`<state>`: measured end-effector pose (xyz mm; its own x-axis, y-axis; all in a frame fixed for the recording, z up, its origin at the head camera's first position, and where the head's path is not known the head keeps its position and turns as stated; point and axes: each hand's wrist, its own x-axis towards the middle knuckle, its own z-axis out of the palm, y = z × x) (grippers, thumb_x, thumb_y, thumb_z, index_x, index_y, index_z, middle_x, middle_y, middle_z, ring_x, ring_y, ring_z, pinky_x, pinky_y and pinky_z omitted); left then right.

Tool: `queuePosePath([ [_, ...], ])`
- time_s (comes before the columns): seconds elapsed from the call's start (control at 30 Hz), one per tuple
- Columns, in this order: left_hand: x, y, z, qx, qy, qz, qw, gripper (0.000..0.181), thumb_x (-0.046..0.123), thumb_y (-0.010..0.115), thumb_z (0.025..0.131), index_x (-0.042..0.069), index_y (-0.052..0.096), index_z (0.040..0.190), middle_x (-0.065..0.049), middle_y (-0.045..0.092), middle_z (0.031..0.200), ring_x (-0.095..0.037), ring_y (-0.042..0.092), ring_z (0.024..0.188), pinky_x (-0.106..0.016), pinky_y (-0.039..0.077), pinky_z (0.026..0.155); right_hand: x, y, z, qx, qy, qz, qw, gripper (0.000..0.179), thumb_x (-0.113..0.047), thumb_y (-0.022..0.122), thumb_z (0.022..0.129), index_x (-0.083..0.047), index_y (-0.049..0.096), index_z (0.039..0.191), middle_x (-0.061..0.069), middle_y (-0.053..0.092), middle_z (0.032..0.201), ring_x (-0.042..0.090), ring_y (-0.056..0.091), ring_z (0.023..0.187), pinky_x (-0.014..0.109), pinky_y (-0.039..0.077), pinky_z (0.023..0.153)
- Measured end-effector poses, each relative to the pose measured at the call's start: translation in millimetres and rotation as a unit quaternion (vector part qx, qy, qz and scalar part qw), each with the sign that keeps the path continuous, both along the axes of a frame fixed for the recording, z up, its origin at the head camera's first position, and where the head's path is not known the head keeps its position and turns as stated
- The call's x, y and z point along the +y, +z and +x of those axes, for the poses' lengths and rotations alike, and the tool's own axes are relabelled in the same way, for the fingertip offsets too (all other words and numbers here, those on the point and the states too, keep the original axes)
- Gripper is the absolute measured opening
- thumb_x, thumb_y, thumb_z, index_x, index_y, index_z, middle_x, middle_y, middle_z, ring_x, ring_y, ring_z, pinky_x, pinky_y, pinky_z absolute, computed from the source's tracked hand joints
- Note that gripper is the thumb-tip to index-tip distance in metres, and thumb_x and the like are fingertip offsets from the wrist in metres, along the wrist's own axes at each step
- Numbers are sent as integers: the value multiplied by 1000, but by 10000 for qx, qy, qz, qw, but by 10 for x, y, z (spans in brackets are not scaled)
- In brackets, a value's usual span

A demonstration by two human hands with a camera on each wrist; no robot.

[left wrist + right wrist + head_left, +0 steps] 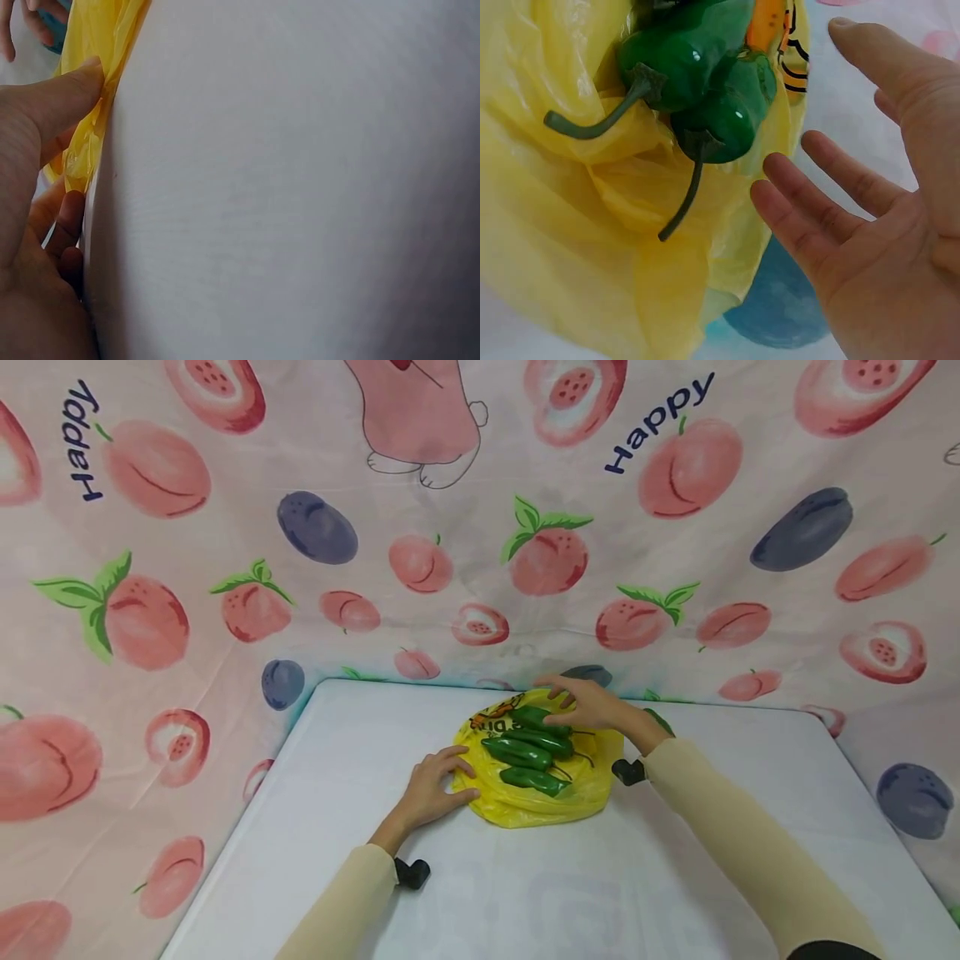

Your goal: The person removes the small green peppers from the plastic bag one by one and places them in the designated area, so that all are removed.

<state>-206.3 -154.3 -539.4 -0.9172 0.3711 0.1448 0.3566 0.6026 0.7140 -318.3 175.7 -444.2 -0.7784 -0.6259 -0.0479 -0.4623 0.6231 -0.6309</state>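
Observation:
Several glossy green chili peppers lie side by side on a crumpled yellow plastic bag, their stems pointing right in the head view. My left hand is at the bag's left edge, fingers and thumb spread. In the left wrist view its thumb touches the yellow plastic. Over the bag's far right part is my right hand, fingers loosely bent above the farthest pepper. The right wrist view shows this hand with spread fingers beside the bag's edge and nothing in its grasp.
The bag lies on a white table. Behind it hangs a pink cloth printed with fruit. A dark green curved thing shows beside the right wrist. Small black devices sit at both wrists.

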Motion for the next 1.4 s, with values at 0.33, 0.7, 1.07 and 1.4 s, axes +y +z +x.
queuePosePath([
  [0.33,2,-20,-14,50,-4,-71,10000,21,30,82,89,23,71,104,-9,52,152,-38,49,132,-61,31,106,-116,-72,-96,-520,171,464,9974,60,-16,72,98,-16,47,152,24,59,137,41,65,115,54,53,95],
  [0.7,-9,-51,0,8,2,-78,10000,21,30,82,89,23,71,105,-7,52,152,-38,48,133,-61,30,107,-210,-159,-149,-656,309,784,9943,55,-5,67,99,-17,50,150,25,56,141,44,61,119,54,53,95],
  [1.07,-3,-47,9,-30,60,-114,9999,21,31,83,88,24,72,105,-5,52,152,-36,48,133,-60,30,108,-226,-150,-137,-627,260,1059,9921,50,-4,66,98,-19,56,145,22,57,139,44,55,126,57,49,100],
  [1.4,-1,-62,-9,71,89,-156,9998,21,32,83,88,26,71,103,-3,53,151,-35,49,132,-59,31,107,-222,-140,-133,-498,366,1198,9909,46,-5,66,99,-18,59,143,19,55,144,42,52,131,57,47,102],
])
